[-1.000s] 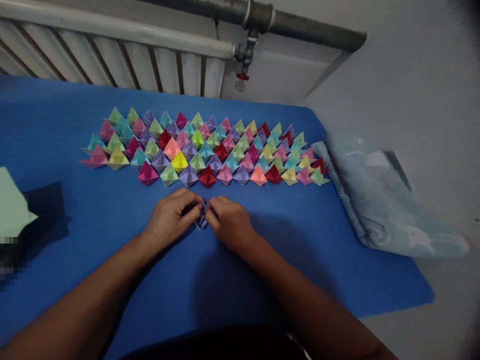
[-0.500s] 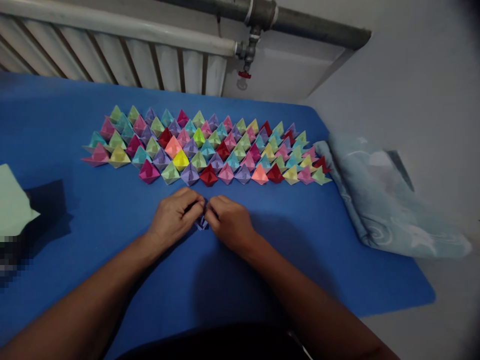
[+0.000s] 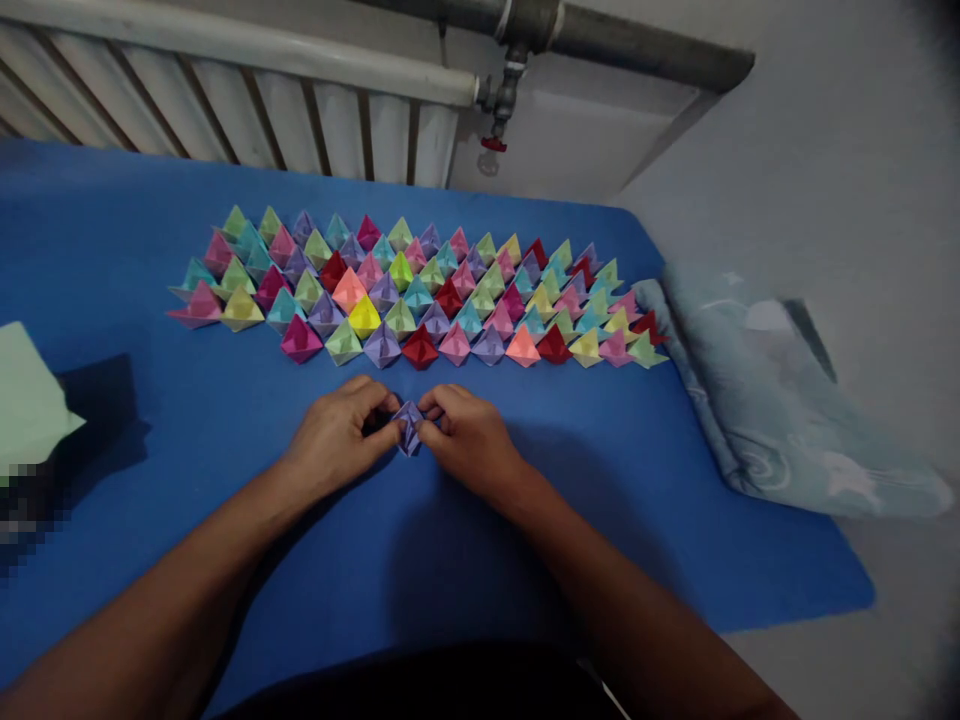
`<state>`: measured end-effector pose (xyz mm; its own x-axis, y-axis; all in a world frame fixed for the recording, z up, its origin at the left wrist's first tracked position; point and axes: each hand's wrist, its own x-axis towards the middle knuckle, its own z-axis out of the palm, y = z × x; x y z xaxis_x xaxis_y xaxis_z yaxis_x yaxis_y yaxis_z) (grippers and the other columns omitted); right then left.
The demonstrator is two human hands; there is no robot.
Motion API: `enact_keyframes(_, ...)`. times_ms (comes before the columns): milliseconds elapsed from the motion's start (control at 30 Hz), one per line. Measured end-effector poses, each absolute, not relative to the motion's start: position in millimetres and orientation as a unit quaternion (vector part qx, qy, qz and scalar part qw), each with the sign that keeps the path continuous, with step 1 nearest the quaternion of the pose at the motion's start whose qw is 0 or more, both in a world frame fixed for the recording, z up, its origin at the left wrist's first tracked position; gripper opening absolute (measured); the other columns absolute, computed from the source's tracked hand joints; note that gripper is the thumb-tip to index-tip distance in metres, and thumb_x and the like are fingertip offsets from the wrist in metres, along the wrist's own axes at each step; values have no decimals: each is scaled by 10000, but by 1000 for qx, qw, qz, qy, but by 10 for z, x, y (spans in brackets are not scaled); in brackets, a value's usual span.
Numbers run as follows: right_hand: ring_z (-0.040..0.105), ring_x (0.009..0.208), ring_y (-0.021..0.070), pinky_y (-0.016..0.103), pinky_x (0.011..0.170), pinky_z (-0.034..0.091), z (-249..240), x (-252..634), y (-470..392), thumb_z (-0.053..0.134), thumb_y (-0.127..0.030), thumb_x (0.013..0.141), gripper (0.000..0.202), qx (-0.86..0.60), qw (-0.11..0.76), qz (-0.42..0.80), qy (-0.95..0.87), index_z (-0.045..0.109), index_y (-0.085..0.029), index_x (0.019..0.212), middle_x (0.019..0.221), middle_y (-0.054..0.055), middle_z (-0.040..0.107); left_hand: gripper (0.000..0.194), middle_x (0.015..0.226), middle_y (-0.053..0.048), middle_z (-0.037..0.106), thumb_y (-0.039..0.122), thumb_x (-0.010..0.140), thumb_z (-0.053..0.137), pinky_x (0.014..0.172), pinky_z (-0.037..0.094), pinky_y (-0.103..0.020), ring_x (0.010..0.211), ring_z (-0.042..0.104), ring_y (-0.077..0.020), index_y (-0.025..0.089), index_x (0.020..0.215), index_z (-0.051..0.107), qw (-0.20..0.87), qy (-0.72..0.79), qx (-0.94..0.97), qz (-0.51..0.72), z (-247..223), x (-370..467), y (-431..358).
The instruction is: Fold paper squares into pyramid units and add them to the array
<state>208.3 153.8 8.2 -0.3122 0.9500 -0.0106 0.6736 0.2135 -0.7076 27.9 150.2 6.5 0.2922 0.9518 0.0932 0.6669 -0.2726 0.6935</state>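
Observation:
A small purple folded paper boat (image 3: 409, 428) is pinched between my two hands, close in front of me over the blue tabletop (image 3: 315, 600). My left hand (image 3: 341, 430) grips its left side with thumb and fingertips. On its right side, the thumb and fingers of my right hand (image 3: 469, 430) are closed on the paper. Just beyond my hands stand several rows of folded paper boats in many colours, among them a dark red boat (image 3: 420, 347), a purple boat (image 3: 382, 345) and a yellow boat (image 3: 364, 317).
At the left edge lies a pale green paper stack (image 3: 30, 400), casting a shadow. A folded grey-blue blanket (image 3: 765, 400) rests on the right. Behind the table are a white radiator (image 3: 285, 75), a pipe (image 3: 637, 45) and a red-handled valve (image 3: 493, 144).
My hands have moved slightly apart, and the purple boat between them shows more, opened into a diamond shape. The rows of boats have not been rearranged.

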Motion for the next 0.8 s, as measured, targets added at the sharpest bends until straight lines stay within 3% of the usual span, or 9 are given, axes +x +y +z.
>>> enact_keyframes(200,584,792,129,249,742,428,71,2057,1565,621,-112,771,106,-553,221,308,-742,585,-191,830,856,4,630,85,710,25,575,288,774,637,542,372,-233,591,500,-108,204,758,637,263,545,757,245,23,273,1559)
enact_keyframes(500,539,773,134,260,717,403,149,2017,1628,623,-169,784,129,-557,155,305,-757,600,-193,909,882,5,601,79,709,9,592,237,686,633,537,388,-270,602,544,-146,205,756,650,277,579,747,174,99,335,1652)
enact_keyframes(800,527,658,88,217,640,438,25,2174,1668,547,-135,741,292,-538,268,433,-672,631,-196,1014,902,-13,623,190,718,13,588,323,723,594,550,441,-279,584,539,-143,202,866,622,316,595,693,256,142,180,1506)
